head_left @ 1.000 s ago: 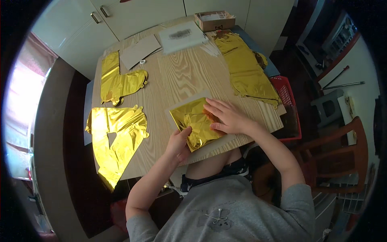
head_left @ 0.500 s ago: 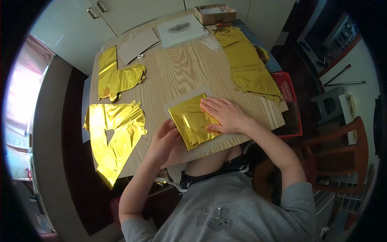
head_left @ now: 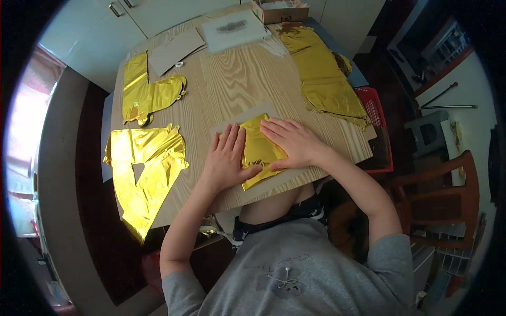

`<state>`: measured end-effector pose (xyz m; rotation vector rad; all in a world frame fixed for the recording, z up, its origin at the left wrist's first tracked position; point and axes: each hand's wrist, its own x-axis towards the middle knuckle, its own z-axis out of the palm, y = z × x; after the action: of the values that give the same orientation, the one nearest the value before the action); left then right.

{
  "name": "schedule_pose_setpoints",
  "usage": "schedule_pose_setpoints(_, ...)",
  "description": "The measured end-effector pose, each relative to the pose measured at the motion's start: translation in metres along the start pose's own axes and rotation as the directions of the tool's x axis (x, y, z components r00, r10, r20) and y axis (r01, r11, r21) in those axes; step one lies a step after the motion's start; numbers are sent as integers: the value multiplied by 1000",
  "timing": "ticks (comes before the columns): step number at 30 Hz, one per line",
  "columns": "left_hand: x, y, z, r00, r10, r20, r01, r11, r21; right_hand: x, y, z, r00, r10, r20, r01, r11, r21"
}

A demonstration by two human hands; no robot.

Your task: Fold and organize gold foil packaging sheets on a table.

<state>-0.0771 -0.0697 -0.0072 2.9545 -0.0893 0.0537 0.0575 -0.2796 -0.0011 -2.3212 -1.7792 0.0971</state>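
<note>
A flat, folded piece of gold foil (head_left: 258, 142), shaped like a small packet, lies on a greyish card (head_left: 252, 112) at the table's near edge. My left hand (head_left: 226, 158) presses flat on its left side, fingers stretched out and thumb across the foil. On the right side rests my right hand (head_left: 296, 145), also flat with its fingers extended. Creases show in the foil between the two thumbs. My palms hide parts of the packet's left and right edges.
Left of my hands lie two flat gold foil balloons (head_left: 139, 95), the nearer foil balloon (head_left: 158, 152) overhanging the edge. Several more gold foil sheets (head_left: 329, 79) lie at right. Cardboard (head_left: 176, 50), a translucent sheet (head_left: 234, 34), a box (head_left: 279, 11), a red basket (head_left: 371, 108) and a chair (head_left: 437, 197) surround them.
My left hand has come from beside the packet's left edge onto its top, flattening out. My right hand stays on the foil. The whole view has shifted slightly.
</note>
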Motion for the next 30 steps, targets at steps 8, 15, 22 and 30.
schedule_pose_setpoints(8,-1,-3,-8,999,44,23,-45,998,42,1,2,-6,999,-37,33,37,999,-3)
schedule_pose_setpoints(15,-1,-5,-12,996,52,71,-54,998,30,0,4,-5,999,-37,26,37,999,-23)
schedule_pose_setpoints(22,-3,-8,-11,996,52,74,-54,998,33,0,9,1,1000,-5,24,6,998,-55)
schedule_pose_setpoints(30,-17,-15,-12,998,31,61,-32,999,23,7,8,1,997,-27,70,30,998,-48)
